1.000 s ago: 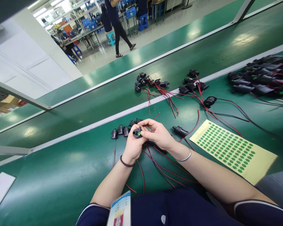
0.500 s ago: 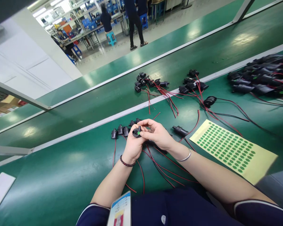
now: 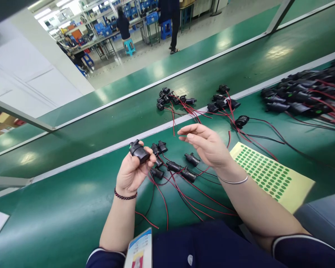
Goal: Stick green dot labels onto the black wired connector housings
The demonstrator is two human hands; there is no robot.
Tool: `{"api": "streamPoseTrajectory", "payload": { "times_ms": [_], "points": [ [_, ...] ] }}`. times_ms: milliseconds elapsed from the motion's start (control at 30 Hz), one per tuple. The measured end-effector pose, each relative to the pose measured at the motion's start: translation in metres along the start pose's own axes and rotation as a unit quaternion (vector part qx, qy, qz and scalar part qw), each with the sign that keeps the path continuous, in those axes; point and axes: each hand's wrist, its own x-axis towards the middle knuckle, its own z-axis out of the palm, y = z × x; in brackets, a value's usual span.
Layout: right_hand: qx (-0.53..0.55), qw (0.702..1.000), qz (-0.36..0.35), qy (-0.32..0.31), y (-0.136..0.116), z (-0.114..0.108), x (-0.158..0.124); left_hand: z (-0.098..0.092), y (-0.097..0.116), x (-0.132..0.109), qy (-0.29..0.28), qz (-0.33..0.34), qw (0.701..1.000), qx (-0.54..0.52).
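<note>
Item: one black plug [image 3: 139,152], gripped tight in my left hand [image 3: 131,172] above the near green belt [image 3: 72,208] (more plugs [image 3: 174,166] lie just right of it), my right hand [image 3: 208,144] open and empty, sticker sheet [image 3: 270,175] farther right.

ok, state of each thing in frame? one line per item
left hand, closed around the black part, lifted off the bench
right hand, open, empty, raised
sticker sheet, flat on the bench, covered in green dots
loose parts, lying on the bench, wires tangled
pile of parts, heaped at far right
</note>
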Motion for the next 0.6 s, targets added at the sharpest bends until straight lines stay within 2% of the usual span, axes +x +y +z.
{"api": "streamPoseTrajectory", "payload": {
  "times_ms": [133,233,300,367,467,500,533,600],
  "points": [
    [-0.067,0.995,-0.066,0.039,-0.034,-0.018,-0.007,-0.014,-0.01,0.017,0.023,-0.004,0.995,0.097],
    [-0.226,0.967,-0.112,0.037,-0.057,-0.042,-0.015,-0.021,-0.029,0.036,0.053,-0.001,0.97,0.238],
    [-0.381,0.916,-0.125,0.026,-0.062,-0.066,-0.02,-0.026,-0.04,0.045,0.066,0.013,0.94,0.335],
    [-0.525,0.843,-0.113,0.0,-0.058,-0.096,-0.024,-0.032,-0.048,0.049,0.061,0.024,0.901,0.428],
    [-0.654,0.749,-0.014,-0.105,-0.037,-0.142,-0.029,-0.041,-0.056,0.053,0.059,0.05,0.833,0.547],
    [-0.676,0.725,0.024,-0.133,-0.03,-0.155,-0.031,-0.043,-0.058,0.054,0.062,0.059,0.816,0.572],
    [-0.694,0.706,0.05,-0.134,-0.023,-0.167,-0.032,-0.045,-0.061,0.055,0.066,0.064,0.803,0.589],
    [-0.711,0.689,0.075,-0.119,-0.012,-0.186,-0.033,-0.049,-0.065,0.057,0.068,0.068,0.791,0.605]
  ]
}}
